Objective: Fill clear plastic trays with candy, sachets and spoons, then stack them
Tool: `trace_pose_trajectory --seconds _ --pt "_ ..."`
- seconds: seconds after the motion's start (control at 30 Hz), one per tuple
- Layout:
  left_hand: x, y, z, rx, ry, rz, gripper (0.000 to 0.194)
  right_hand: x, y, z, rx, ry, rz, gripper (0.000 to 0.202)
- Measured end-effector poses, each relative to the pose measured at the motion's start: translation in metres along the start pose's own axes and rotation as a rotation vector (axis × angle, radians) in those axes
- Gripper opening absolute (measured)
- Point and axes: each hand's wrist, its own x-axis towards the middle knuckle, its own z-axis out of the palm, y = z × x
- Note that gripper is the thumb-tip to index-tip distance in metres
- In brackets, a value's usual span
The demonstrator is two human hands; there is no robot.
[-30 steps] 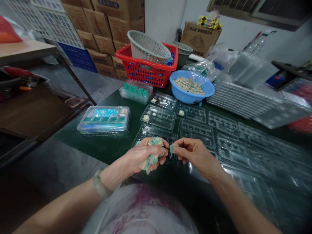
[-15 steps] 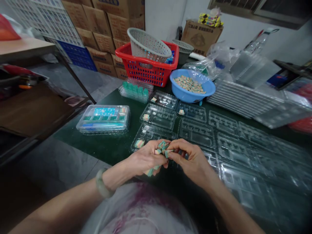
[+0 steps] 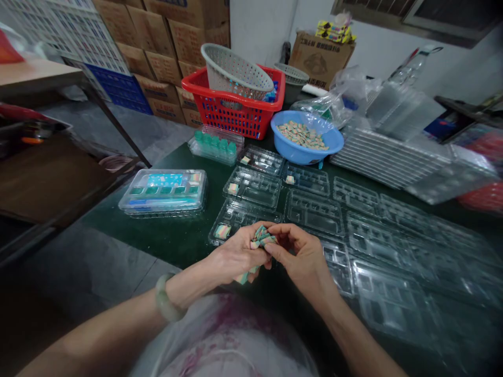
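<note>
My left hand (image 3: 239,254) is wrapped round a bunch of small striped pastel pieces (image 3: 262,236), and more of them stick out below its fingers. Against the right side of the bunch, my right hand (image 3: 301,254) pinches at the pieces with thumb and fingertips. Beyond my hands lie clear plastic trays (image 3: 253,187) in rows; a few at the left hold a striped piece or stack (image 3: 222,231) in one compartment. A blue basin (image 3: 302,152) behind the trays contains many similar pieces.
Filled clear cases (image 3: 163,192) are stacked at the left of the dark green table (image 3: 173,235). Behind are a case with green items (image 3: 215,146), a red basket (image 3: 239,112) with a grey colander, and stacked clear trays (image 3: 389,157) at the right. Cartons (image 3: 157,68) stand farther back.
My right fingertips have moved in closer to the bunch, and the piece that stuck out between them now lies against it. The whole view has shifted slightly.
</note>
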Motion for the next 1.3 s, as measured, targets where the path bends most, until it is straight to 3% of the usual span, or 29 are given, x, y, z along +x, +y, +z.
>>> trace_pose_trajectory --seconds 0.07,0.13,0.27,0.33,0.43,0.6,0.73,0.9,1.13,1.3 --pt "0.000 -0.001 0.001 -0.006 -0.014 -0.008 0.051 0.000 0.000 -0.004 0.077 -0.081 0.050 0.010" --pt "0.000 -0.002 -0.001 -0.062 -0.014 -0.024 0.046 -0.001 -0.005 -0.017 0.070 -0.082 0.061 0.012" --pt "-0.003 -0.002 -0.013 -0.229 0.035 -0.009 0.039 0.004 -0.022 -0.067 -0.081 0.219 -0.068 0.020" --pt "-0.004 -0.001 -0.023 -0.246 0.059 0.017 0.036 0.009 -0.025 -0.092 -0.127 0.299 -0.111 0.022" --pt "-0.006 0.000 -0.034 -0.236 0.092 0.039 0.031 0.014 -0.021 -0.111 -0.234 0.190 -0.063 0.018" --pt "-0.008 0.001 -0.035 -0.218 0.105 0.008 0.026 0.013 -0.013 -0.100 -0.498 -0.133 -0.026 0.006" --pt "-0.009 0.002 -0.032 -0.219 0.105 0.008 0.026 0.011 -0.018 -0.096 -0.571 -0.197 -0.058 0.007" --pt "-0.008 -0.001 -0.033 -0.196 0.092 0.028 0.027 0.010 -0.012 -0.087 -0.575 -0.420 -0.026 0.006" --pt "-0.007 -0.001 -0.029 -0.190 0.081 0.019 0.025 0.010 -0.007 -0.065 -0.961 -0.547 -0.143 0.010" --pt "-0.007 -0.001 -0.027 -0.184 0.078 0.006 0.026 0.009 -0.018 -0.066 -0.966 -0.678 -0.188 0.015"
